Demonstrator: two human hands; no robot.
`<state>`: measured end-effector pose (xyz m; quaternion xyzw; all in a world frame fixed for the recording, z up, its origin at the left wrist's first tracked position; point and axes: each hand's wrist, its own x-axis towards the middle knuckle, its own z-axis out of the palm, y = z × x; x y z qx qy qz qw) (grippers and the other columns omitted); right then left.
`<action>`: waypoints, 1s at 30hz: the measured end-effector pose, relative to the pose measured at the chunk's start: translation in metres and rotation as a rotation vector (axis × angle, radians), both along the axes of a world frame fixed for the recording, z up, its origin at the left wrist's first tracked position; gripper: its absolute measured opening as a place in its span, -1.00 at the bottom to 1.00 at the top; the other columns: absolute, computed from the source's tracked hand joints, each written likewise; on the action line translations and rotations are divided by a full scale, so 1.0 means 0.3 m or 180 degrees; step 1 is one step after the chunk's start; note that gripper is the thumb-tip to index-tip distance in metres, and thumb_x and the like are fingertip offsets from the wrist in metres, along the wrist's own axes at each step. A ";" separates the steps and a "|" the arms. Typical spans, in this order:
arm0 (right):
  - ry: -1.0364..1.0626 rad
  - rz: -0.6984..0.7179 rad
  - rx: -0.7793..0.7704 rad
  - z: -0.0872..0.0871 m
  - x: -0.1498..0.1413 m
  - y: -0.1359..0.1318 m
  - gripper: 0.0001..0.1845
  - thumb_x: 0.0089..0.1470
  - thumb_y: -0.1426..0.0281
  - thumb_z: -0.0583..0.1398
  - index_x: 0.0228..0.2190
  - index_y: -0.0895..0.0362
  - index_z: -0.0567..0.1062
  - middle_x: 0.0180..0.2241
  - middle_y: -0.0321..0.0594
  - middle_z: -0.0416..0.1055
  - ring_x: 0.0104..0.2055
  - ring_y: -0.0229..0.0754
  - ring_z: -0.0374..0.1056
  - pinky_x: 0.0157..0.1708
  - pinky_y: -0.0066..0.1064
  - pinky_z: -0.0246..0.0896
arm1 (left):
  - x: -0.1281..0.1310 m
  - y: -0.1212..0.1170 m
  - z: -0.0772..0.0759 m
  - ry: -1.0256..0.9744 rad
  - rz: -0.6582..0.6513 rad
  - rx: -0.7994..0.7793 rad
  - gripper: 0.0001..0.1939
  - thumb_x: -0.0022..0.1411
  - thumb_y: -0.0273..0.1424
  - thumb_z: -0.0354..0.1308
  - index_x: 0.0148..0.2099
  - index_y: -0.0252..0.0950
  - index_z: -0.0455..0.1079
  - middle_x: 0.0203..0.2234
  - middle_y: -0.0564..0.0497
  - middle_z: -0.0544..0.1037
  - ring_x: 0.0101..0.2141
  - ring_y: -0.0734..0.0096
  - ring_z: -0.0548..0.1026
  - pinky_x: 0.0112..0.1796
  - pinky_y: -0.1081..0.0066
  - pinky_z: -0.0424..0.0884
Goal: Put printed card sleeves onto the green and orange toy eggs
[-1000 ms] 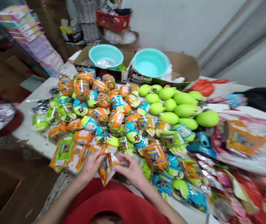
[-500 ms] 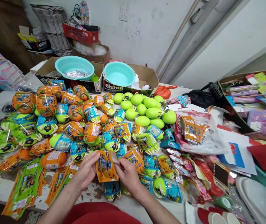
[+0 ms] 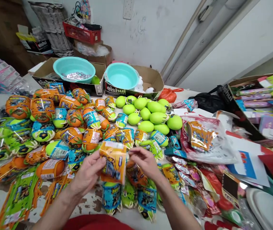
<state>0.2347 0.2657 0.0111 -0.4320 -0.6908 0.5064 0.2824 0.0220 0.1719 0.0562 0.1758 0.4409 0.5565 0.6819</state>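
My left hand (image 3: 88, 172) pinches an orange printed plastic wrapper (image 3: 113, 161) by its left side, above the front of the table. Just right of the wrapper is my right hand (image 3: 146, 161), fingers curled together; whether anything is between them is hidden. Below the hands lie toy eggs in blue printed wrappers (image 3: 111, 196) with pale cords, and an orange wrapped egg (image 3: 136, 175) is partly behind my right hand. Beyond them lie several bare green eggs (image 3: 159, 117). Flat green wrappers (image 3: 20, 195) are stacked at the left front.
Many wrapped eggs (image 3: 42, 110) cover the table's left side. Two turquoise basins (image 3: 122, 76) rest on cardboard boxes at the back. To the right are a clear bag of orange wrappers (image 3: 202, 135), blue boxes (image 3: 174, 151), a white lid (image 3: 268, 204) and a carton of packages (image 3: 258, 95).
The orange wrapper has risen and tilted in my left hand, now showing its upper edge. My right hand has moved up and right, off the wrapper's edge. The view has shifted slightly.
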 end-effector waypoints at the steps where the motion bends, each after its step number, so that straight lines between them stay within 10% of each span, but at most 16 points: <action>1: -0.0224 -0.0156 0.0416 0.010 0.036 0.074 -0.73 0.04 0.27 0.19 -0.20 0.10 0.45 -0.25 -0.16 0.46 -0.26 -0.12 0.38 -0.26 -0.30 0.33 | -0.014 0.006 -0.003 0.0132 0.0031 -0.0069 -0.59 0.11 -0.31 0.22 0.03 -0.24 0.40 -0.17 -0.06 0.58 -0.18 0.23 0.51 -0.15 0.34 0.40; 6: -0.2739 -0.0693 0.2162 -0.014 0.240 0.540 -0.35 -0.04 0.42 0.19 0.12 0.15 0.20 0.19 0.05 0.05 0.23 0.17 -0.11 0.13 0.01 -0.09 | -0.059 0.003 -0.063 0.0214 -0.0055 -0.0448 -0.55 0.06 -0.29 0.26 0.03 -0.19 0.40 -0.20 -0.02 0.59 -0.14 0.19 0.50 -0.10 0.30 0.39; 10: -0.3987 0.0255 0.1950 -0.090 0.314 0.791 -0.17 -0.16 0.50 0.21 0.17 0.16 0.09 0.17 0.08 0.06 0.20 0.23 -0.11 0.10 0.05 -0.17 | -0.082 -0.042 -0.119 -0.0036 -0.0035 -0.0649 -0.65 0.11 -0.30 0.22 -0.03 -0.20 0.45 -0.21 -0.03 0.59 -0.15 0.19 0.50 -0.14 0.30 0.41; 15: -0.4023 0.0400 0.1700 -0.137 0.305 0.875 -0.24 -0.37 0.47 0.32 -0.02 0.24 0.31 -0.03 0.17 0.23 0.03 0.21 0.10 -0.04 -0.05 0.01 | -0.124 -0.059 -0.153 0.0022 0.0072 -0.0840 -0.67 0.06 -0.33 0.28 -0.09 -0.27 0.47 -0.19 -0.08 0.58 -0.13 0.21 0.48 -0.17 0.35 0.39; 22: -0.3389 -0.0497 0.1214 -0.061 0.293 0.780 -0.08 -0.16 0.14 0.26 0.09 0.40 0.07 -0.04 0.26 0.24 -0.06 0.12 0.27 -0.19 -0.19 0.25 | -0.147 -0.013 -0.138 0.0179 0.0380 -0.0905 -0.79 0.02 -0.32 0.31 -0.27 -0.30 0.49 -0.23 -0.05 0.57 -0.28 0.37 0.50 -0.31 0.44 0.40; 27: -0.0207 -0.0427 -0.0710 0.082 0.204 0.399 -0.08 -0.24 0.11 0.31 0.10 0.14 0.12 -0.02 0.05 0.32 -0.15 0.06 0.39 -0.28 -0.20 0.37 | -0.143 0.018 -0.102 0.0284 0.0188 -0.0624 -0.80 0.04 -0.31 0.29 -0.29 -0.32 0.51 -0.34 -0.01 0.59 -0.35 0.42 0.49 -0.33 0.49 0.37; 30: 0.0242 0.0273 -0.1946 0.125 0.105 0.125 -0.05 -0.36 0.23 0.40 0.08 0.08 0.17 -0.04 -0.02 0.35 -0.14 0.06 0.40 -0.23 -0.18 0.37 | -0.121 0.023 -0.050 0.0244 -0.0027 -0.0438 -0.78 0.06 -0.32 0.27 -0.24 -0.32 0.52 -0.31 -0.03 0.61 -0.27 0.35 0.51 -0.20 0.43 0.37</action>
